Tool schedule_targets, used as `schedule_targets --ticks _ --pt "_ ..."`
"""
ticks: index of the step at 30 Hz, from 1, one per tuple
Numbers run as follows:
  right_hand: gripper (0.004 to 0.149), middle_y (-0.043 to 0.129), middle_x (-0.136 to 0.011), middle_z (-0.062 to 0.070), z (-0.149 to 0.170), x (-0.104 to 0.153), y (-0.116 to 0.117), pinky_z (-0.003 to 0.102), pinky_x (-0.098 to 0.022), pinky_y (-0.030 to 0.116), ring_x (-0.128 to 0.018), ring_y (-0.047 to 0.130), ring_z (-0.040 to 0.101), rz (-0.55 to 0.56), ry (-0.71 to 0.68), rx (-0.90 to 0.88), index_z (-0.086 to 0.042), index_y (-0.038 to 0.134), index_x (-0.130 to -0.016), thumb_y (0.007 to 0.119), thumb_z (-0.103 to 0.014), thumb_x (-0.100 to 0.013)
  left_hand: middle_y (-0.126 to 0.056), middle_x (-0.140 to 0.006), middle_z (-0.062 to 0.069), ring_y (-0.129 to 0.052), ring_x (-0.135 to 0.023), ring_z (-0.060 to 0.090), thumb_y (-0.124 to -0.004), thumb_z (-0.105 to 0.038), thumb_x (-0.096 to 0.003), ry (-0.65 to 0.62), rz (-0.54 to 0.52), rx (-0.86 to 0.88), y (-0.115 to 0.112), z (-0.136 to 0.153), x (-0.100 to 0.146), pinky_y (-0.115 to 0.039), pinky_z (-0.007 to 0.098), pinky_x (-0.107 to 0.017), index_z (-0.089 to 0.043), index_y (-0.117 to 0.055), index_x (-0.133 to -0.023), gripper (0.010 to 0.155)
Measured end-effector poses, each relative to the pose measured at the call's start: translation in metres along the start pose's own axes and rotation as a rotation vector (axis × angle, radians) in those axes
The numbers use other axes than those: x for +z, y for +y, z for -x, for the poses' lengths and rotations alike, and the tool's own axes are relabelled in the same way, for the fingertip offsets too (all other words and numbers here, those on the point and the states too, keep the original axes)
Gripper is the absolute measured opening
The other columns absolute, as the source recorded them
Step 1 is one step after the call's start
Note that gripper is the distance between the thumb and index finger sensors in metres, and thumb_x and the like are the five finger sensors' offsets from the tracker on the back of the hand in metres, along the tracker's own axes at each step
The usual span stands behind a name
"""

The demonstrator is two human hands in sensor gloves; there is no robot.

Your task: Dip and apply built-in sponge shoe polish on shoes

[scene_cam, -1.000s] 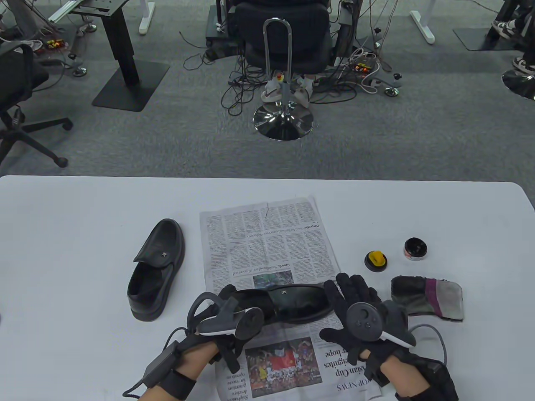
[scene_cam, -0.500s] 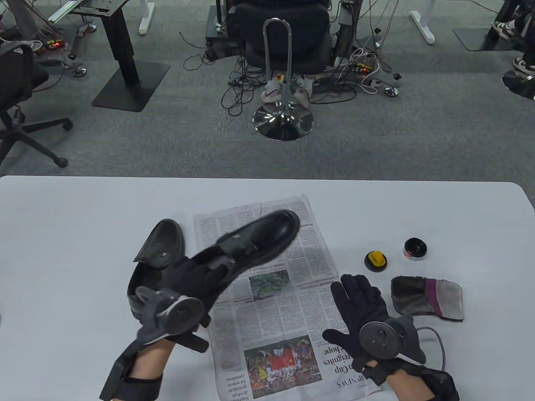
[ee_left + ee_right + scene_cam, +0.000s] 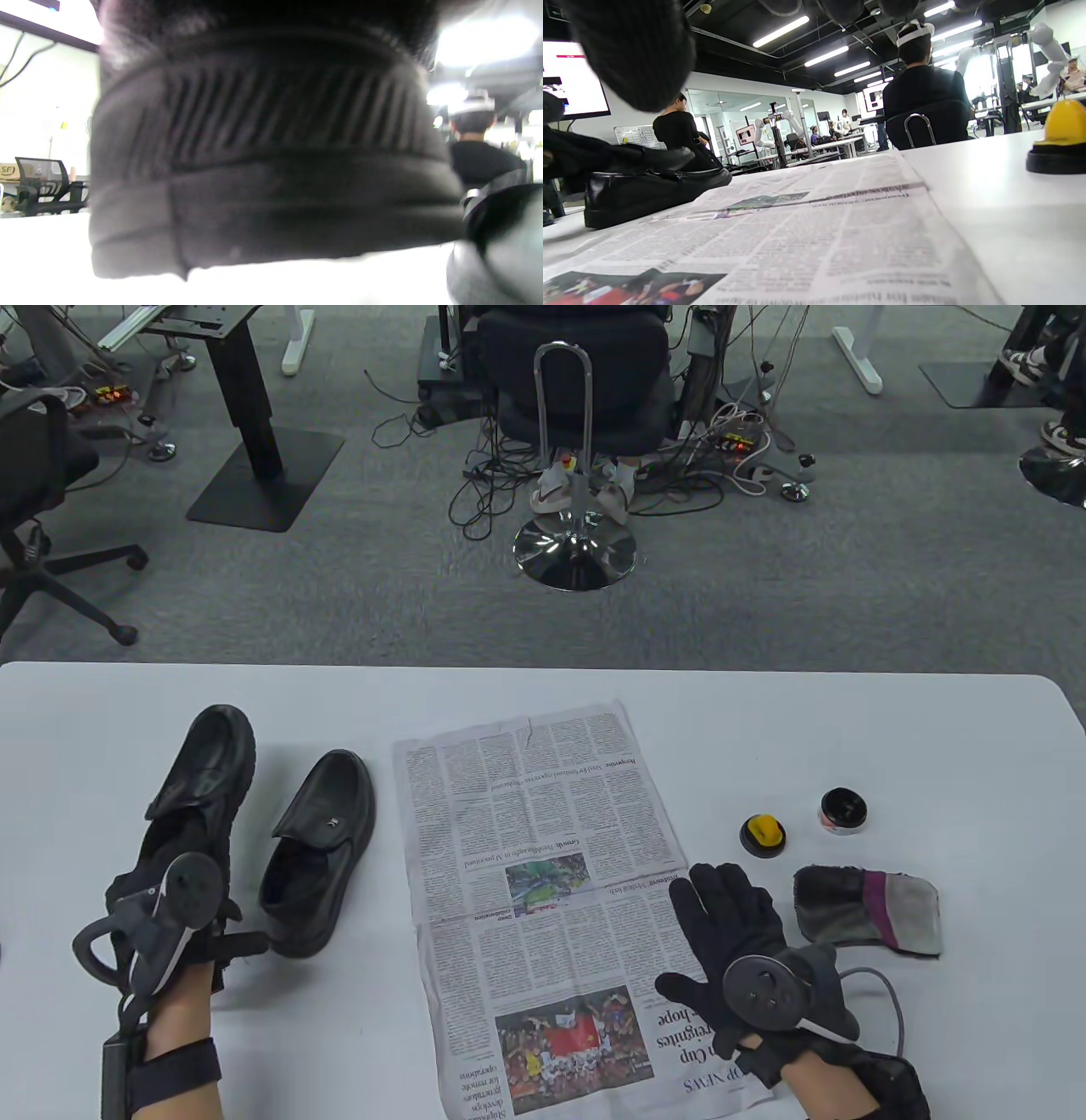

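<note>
Left hand (image 3: 170,916) gripping shoe (image 3: 204,780) beside second shoe (image 3: 318,857), right hand (image 3: 734,929) flat, fingers spread, on newspaper (image 3: 543,848)

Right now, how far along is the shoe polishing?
One shoe stands beside the newspaper. The left hand holds the other shoe at the table's left. The right hand rests flat on the paper. Sponge and tin lie untouched; no polishing is visible.

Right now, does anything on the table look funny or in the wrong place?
Nothing is spilled or broken. The newspaper lies a bit crooked with no shoe on it. Both shoes sit on the bare table left of it, one free, the other held by the left hand.
</note>
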State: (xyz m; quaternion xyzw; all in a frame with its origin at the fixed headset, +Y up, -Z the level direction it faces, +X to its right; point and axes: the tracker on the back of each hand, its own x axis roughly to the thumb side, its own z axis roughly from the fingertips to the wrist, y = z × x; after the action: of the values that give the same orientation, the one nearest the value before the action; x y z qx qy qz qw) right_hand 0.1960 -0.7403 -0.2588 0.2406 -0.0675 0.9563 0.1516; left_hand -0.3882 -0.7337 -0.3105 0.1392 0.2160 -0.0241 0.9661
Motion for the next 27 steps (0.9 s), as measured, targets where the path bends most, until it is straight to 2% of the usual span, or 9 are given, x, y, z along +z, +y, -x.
schedule_targets --ticks 4,9,11,14,16,18,20,23,27 --pt "0.096 0.028 -0.111 0.017 0.003 0.000 0.000 0.074 -0.068 0.042 -0.102 0.033 0.056 -0.007 0.004 -0.003 -0.023 0.026 -0.109 0.081 -0.062 -0.040 -0.101 -0.075 -0.020 -0.103 -0.057 0.009 -0.079 -0.051 -0.0504 -0.052 0.038 -0.126 -0.015 -0.014 0.000 -0.081 0.053 -0.061 -0.043 -0.080 -0.091 0.041" --pt "0.096 0.029 -0.111 0.017 0.007 0.000 -0.004 0.074 -0.068 0.043 -0.102 0.034 0.056 0.009 0.022 -0.034 -0.022 0.027 -0.109 0.081 -0.062 -0.040 -0.102 -0.077 -0.018 -0.103 -0.062 0.010 -0.076 -0.060 -0.0468 -0.104 0.138 -0.114 -0.018 -0.022 0.002 -0.080 0.053 -0.063 -0.043 -0.081 -0.090 0.047" --pt "0.095 0.028 -0.111 0.017 0.009 0.000 -0.004 0.073 -0.068 0.043 -0.102 0.034 0.056 0.005 0.029 -0.037 -0.022 0.029 -0.109 0.081 -0.062 -0.040 -0.101 -0.081 -0.016 -0.102 -0.068 0.014 -0.075 -0.060 -0.0474 -0.067 0.156 -0.078 -0.011 -0.024 0.003 -0.075 0.056 -0.066 -0.042 -0.082 -0.090 0.047" --pt "0.095 0.028 -0.110 0.018 0.011 -0.003 0.002 0.073 -0.068 0.044 -0.102 0.034 0.056 -0.026 0.032 -0.038 -0.022 0.029 -0.109 0.081 -0.062 -0.040 -0.098 -0.086 -0.014 -0.098 -0.074 0.016 -0.070 -0.061 -0.0488 -0.078 0.023 -0.030 0.022 -0.043 0.015 -0.067 0.062 -0.069 -0.041 -0.081 -0.092 0.048" --pt "0.097 0.026 -0.110 0.018 0.011 -0.006 0.004 0.073 -0.068 0.043 -0.102 0.033 0.056 -0.046 0.038 -0.039 -0.021 0.024 -0.109 0.080 -0.062 -0.041 -0.092 -0.095 -0.014 -0.094 -0.084 0.017 -0.066 -0.065 -0.0482 -0.199 -0.045 0.006 0.041 -0.070 0.029 -0.063 0.062 -0.072 -0.043 -0.075 -0.096 0.054" --pt "0.098 0.025 -0.110 0.018 0.008 -0.009 0.003 0.073 -0.068 0.043 -0.102 0.033 0.056 -0.040 0.045 -0.050 -0.020 0.023 -0.108 0.080 -0.062 -0.041 -0.076 -0.112 -0.011 -0.078 -0.103 0.021 -0.063 -0.070 -0.0463 -0.410 -0.016 0.081 0.050 -0.112 0.052 -0.055 0.065 -0.075 -0.046 -0.064 -0.103 0.061" --pt "0.098 0.025 -0.110 0.018 0.002 -0.010 0.000 0.073 -0.068 0.044 -0.102 0.033 0.056 -0.009 0.039 -0.055 -0.019 0.022 -0.108 0.080 -0.061 -0.041 -0.060 -0.122 -0.010 -0.063 -0.113 0.022 -0.061 -0.074 -0.0439 -0.561 0.041 0.119 0.051 -0.146 0.073 -0.050 0.067 -0.077 -0.049 -0.052 -0.108 0.069" --pt "0.098 0.025 -0.110 0.018 -0.004 -0.009 0.000 0.073 -0.068 0.044 -0.102 0.033 0.056 -0.002 0.009 -0.033 -0.020 0.022 -0.108 0.080 -0.061 -0.041 -0.042 -0.128 -0.008 -0.045 -0.120 0.026 -0.058 -0.079 -0.0410 -0.696 0.108 0.077 0.045 -0.187 0.099 -0.046 0.070 -0.076 -0.050 -0.039 -0.110 0.078" --pt "0.097 0.025 -0.110 0.018 0.002 -0.009 -0.001 0.073 -0.068 0.044 -0.102 0.034 0.056 0.001 0.022 -0.043 -0.020 0.023 -0.108 0.080 -0.061 -0.041 -0.033 -0.129 -0.006 -0.037 -0.121 0.027 -0.058 -0.080 -0.0400 -0.753 0.135 0.019 0.034 -0.207 0.111 -0.044 0.071 -0.076 -0.049 -0.033 -0.111 0.081"
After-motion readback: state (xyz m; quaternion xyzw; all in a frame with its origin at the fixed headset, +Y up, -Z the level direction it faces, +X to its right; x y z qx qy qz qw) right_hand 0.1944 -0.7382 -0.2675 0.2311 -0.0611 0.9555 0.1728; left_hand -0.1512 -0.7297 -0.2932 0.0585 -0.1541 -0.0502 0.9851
